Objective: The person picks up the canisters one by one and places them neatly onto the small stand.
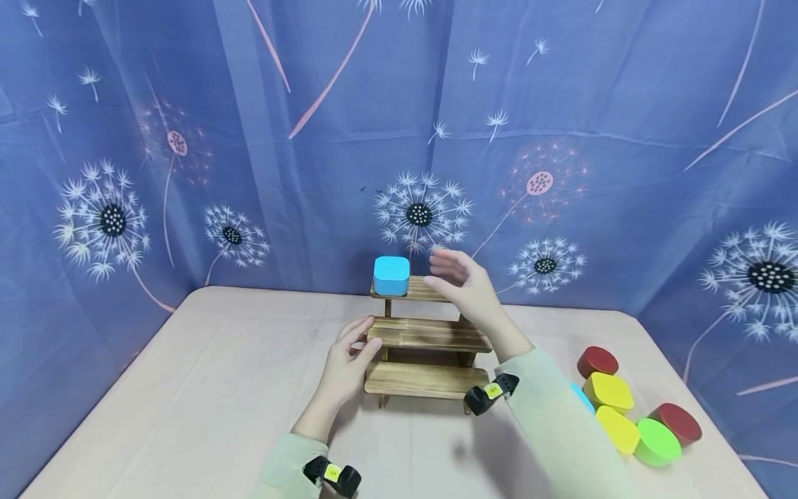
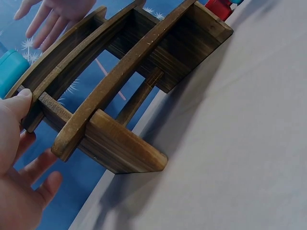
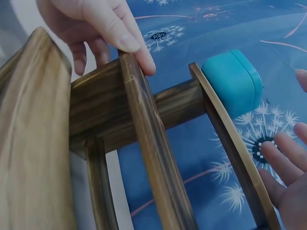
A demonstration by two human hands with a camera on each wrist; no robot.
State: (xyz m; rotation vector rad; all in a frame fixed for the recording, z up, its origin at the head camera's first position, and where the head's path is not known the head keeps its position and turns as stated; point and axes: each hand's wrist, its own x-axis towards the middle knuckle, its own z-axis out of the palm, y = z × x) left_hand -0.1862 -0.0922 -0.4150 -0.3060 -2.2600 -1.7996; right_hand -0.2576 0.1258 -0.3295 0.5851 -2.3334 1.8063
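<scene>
A three-tier wooden shelf rack (image 1: 427,380) stands on the table. At the left end of its top tier sits a rounded light-blue box (image 1: 391,276), also visible in the right wrist view as a teal box (image 3: 232,82). My left hand (image 1: 346,360) pinches the left end of the middle tier, thumb on its upper face and index finger beneath. Beside the right end of the top tier, my right hand (image 1: 467,287) is raised with fingers relaxed and apart, holding nothing. The box is to its left, a gap between them.
Right of the rack lies a cluster of coloured pieces: a dark red one (image 1: 597,362), a yellow one (image 1: 608,391), a green one (image 1: 657,442) and several more, one blue piece (image 1: 582,398) partly behind my right sleeve. A blue dandelion-print curtain (image 1: 324,208) hangs behind the table.
</scene>
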